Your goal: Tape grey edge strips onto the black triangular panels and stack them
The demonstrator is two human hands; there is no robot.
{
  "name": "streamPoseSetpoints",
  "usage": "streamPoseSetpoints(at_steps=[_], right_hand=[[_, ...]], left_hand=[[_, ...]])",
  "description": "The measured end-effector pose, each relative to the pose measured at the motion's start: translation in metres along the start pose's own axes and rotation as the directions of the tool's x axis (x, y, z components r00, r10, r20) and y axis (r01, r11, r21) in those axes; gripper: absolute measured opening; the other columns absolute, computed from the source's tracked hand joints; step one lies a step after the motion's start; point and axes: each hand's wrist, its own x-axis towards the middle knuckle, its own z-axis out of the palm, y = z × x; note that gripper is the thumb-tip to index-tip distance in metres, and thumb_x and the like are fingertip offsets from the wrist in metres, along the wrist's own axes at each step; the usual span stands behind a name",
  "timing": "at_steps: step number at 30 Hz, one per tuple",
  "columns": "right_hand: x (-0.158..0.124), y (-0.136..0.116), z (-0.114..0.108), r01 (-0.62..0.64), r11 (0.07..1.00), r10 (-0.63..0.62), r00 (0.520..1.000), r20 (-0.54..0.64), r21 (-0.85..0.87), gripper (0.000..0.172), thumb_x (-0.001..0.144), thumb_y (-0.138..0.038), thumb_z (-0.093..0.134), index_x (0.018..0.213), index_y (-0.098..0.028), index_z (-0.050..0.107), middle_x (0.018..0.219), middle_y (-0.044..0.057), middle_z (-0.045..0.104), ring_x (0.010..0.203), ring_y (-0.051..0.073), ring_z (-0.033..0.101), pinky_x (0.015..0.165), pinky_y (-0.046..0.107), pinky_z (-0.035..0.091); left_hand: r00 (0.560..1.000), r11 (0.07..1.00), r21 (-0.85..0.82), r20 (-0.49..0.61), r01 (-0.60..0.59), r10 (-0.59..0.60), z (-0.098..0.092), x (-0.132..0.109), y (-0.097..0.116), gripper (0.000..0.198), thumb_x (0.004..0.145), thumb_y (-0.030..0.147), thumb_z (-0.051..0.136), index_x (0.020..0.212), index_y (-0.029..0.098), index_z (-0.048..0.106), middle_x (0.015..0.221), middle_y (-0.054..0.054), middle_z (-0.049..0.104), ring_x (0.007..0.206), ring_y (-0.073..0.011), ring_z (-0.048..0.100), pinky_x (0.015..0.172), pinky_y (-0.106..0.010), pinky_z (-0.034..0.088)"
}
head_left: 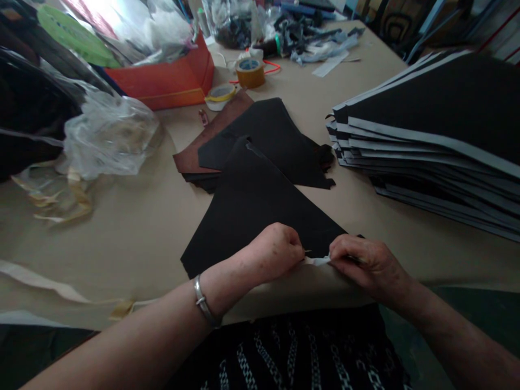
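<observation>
pinching tightly a pale strip with left hand and right hand, at the near side of black sheet, by the near edge of table, perhaps risking a tear through uneven pulling.

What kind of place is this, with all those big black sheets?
Probably a workshop, though I can't tell for sure. There's a cut black piece on the table, a thick stack of black sheets with pale edges to the right, and a brown tape roll farther back.
</observation>
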Motion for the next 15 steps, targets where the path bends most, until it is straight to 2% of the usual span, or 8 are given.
streamPoseSetpoints(at_steps=[5, 9, 12, 15], right_hand=[[0.003, -0.004, -0.003, -0.024, 1.000, 0.024, 1.000, 0.020, -0.007, 0.010, 0.086, -0.014, 0.053, 0.081, -0.019, 0.060, 0.079, 0.001, 0.064, 0.073, 0.011, 0.061, 0.065, 0.022, 0.046], [0.002, -0.005, -0.002, -0.047, 0.997, 0.046, 0.999, -0.010, -0.066, 0.010, 0.086, -0.017, 0.054, 0.092, -0.021, 0.062, 0.081, 0.001, 0.065, 0.072, 0.011, 0.062, 0.064, 0.022, 0.047], [0.000, -0.003, 0.001, -0.077, 0.992, 0.071, 0.995, -0.069, -0.095, 0.025, 0.085, -0.019, 0.056, 0.109, -0.022, 0.059, 0.078, -0.001, 0.064, 0.064, 0.011, 0.061, 0.059, 0.021, 0.047], [-0.002, -0.001, 0.002, -0.103, 0.991, 0.096, 0.992, -0.078, -0.087, 0.034, 0.085, -0.021, 0.054, 0.120, -0.022, 0.054, 0.074, -0.001, 0.063, 0.059, 0.010, 0.060, 0.056, 0.020, 0.047]], left_hand=[[0.997, 0.998, -0.043, -0.061, 0.046, -0.049, -0.009, -0.013, -0.013, 0.013, 0.065, 0.021, 0.047, 0.065, 0.017, 0.060, 0.051, 0.001, 0.057, 0.042, -0.0095, 0.045, 0.039, -0.020, 0.030], [0.992, 0.994, -0.081, -0.097, 0.069, -0.077, -0.020, -0.034, -0.038, 0.013, 0.069, 0.022, 0.045, 0.065, 0.017, 0.056, 0.053, 0.002, 0.056, 0.041, -0.0078, 0.043, 0.041, -0.020, 0.031], [0.984, 0.997, -0.055, -0.168, 0.046, -0.054, -0.028, -0.052, -0.060, 0.015, 0.073, 0.025, 0.045, 0.065, 0.017, 0.053, 0.053, 0.003, 0.052, 0.045, -0.0083, 0.043, 0.044, -0.020, 0.031], [0.970, 0.999, -0.013, -0.239, 0.051, -0.053, -0.034, -0.068, -0.078, 0.017, 0.075, 0.027, 0.045, 0.064, 0.017, 0.051, 0.051, 0.005, 0.048, 0.048, -0.0091, 0.042, 0.047, -0.021, 0.032]])
